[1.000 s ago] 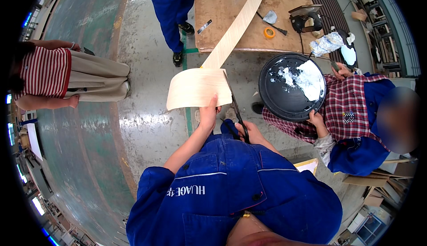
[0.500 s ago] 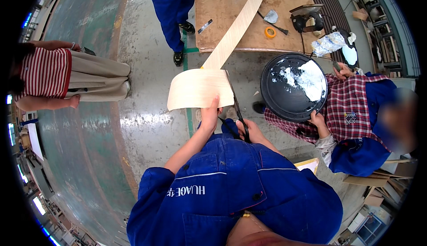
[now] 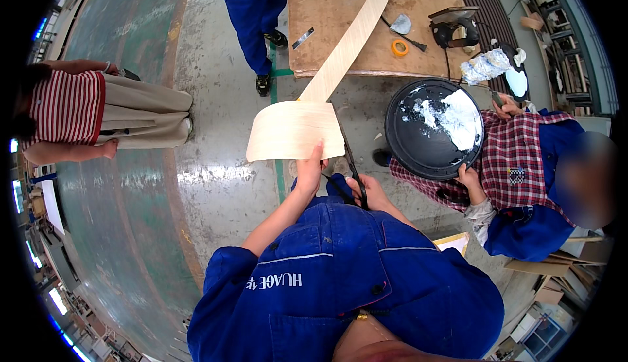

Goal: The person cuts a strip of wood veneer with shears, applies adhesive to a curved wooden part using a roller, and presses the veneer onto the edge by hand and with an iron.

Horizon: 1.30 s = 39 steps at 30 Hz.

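A long, thin strip of light wood veneer (image 3: 294,129) hangs in front of me, its near end curved up broad and pale. My left hand (image 3: 310,171) is closed on its lower edge, the thumb lying over the face. Black-handled scissors (image 3: 354,165) are in my right hand (image 3: 373,193), with fingers wrapped at the handles. The blades point away from me along the veneer's right edge, and the handles are spread apart. Whether the blades touch the veneer I cannot tell.
Veneer runs back onto a wooden table (image 3: 366,48) bearing orange tape (image 3: 400,48), an upright iron-like tool (image 3: 454,29) and a cable. At right a co-worker holds a round black tray (image 3: 415,136) with white paste. Other people stand at left and beyond.
My hands, the veneer and the scissors look almost the same. The table and the co-worker's black tray sit very slightly farther right in view.
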Motion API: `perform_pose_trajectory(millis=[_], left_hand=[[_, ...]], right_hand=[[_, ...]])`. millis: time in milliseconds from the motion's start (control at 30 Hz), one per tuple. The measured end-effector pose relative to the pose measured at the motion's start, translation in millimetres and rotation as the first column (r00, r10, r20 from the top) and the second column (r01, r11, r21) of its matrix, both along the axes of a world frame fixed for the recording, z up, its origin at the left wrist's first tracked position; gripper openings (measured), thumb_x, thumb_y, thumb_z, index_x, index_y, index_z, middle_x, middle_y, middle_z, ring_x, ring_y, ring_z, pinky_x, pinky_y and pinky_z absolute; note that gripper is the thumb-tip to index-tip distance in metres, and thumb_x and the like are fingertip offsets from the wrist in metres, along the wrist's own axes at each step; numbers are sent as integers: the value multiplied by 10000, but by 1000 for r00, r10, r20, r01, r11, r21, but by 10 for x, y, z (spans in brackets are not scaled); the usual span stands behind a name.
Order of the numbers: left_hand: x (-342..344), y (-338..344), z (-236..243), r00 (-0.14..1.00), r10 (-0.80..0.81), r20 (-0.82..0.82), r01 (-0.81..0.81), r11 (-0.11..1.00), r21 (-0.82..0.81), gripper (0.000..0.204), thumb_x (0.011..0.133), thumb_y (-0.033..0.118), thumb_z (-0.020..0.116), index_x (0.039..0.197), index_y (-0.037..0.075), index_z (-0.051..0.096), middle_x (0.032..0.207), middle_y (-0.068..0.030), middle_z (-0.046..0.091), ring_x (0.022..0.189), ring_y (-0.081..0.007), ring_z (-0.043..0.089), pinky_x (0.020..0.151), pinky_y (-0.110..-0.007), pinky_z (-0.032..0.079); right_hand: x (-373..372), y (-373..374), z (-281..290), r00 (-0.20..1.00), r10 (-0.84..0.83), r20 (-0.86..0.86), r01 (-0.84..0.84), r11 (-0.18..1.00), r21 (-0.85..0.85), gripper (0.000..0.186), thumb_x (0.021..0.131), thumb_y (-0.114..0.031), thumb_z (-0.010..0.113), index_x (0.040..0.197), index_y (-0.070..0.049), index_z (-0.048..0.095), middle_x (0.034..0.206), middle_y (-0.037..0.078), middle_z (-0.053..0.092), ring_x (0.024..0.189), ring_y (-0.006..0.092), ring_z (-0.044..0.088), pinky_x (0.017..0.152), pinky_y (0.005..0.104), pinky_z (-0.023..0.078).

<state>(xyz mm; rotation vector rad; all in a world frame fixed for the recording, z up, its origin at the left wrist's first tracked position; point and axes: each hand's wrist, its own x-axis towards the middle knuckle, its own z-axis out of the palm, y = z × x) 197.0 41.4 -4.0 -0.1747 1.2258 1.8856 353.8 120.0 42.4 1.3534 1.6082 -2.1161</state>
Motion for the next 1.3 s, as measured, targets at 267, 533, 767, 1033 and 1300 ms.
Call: perform_pose_trajectory(millis=[267, 533, 767, 1033, 1300], left_hand=[[-6, -316, -28, 998, 34, -53, -39, 994, -103, 221, 973, 263, 582, 1021, 47, 597, 697, 0, 568, 520, -72, 467, 464, -221, 354], [-179, -627, 314, 973, 170, -156, -186, 978, -96, 222, 980, 257, 578, 1090, 64, 579, 832, -10, 596, 564, -66, 455, 495, -214, 356], [-155, -711, 245, 944, 291, -153, -310, 944, -115, 261, 969, 287, 596, 1104, 65, 575, 841, -12, 601, 565, -71, 461, 500, -213, 358], [-176, -717, 236, 956, 260, -134, -284, 935, -212, 271, 985, 328, 562, 953, 62, 594, 694, -9, 567, 545, -81, 487, 487, -224, 364], [-79, -734, 61, 989, -28, -146, -26, 936, -352, 311, 1018, 317, 493, 900, 51, 603, 661, -18, 570, 582, -83, 510, 530, -228, 395]], right_hand=[[-95, 126, -249, 986, -159, -55, 167, 965, 204, 408, 928, -426, 620, 760, -65, 530, 562, 2, 499, 470, 109, 494, 451, 280, 361], [-1290, 1563, -901, 914, -393, 99, 193, 638, 746, 476, 886, -451, 616, 875, 25, 599, 892, 280, 651, 911, 459, 616, 782, 526, 470], [-1936, 2318, -936, 853, -417, 314, -43, 543, 839, 414, 897, -350, 604, 1072, 24, 635, 1115, 261, 641, 1080, 405, 608, 912, 486, 490], [-1429, 1449, -734, 981, -134, -144, 159, 110, 981, 170, 934, -144, 528, 996, -2, 598, 957, 167, 630, 974, 342, 567, 819, 450, 472], [-1180, -96, -201, 935, -168, -312, 159, 986, -57, 233, 963, -179, 597, 1078, 23, 613, 951, 62, 674, 854, 83, 619, 731, 250, 502]])
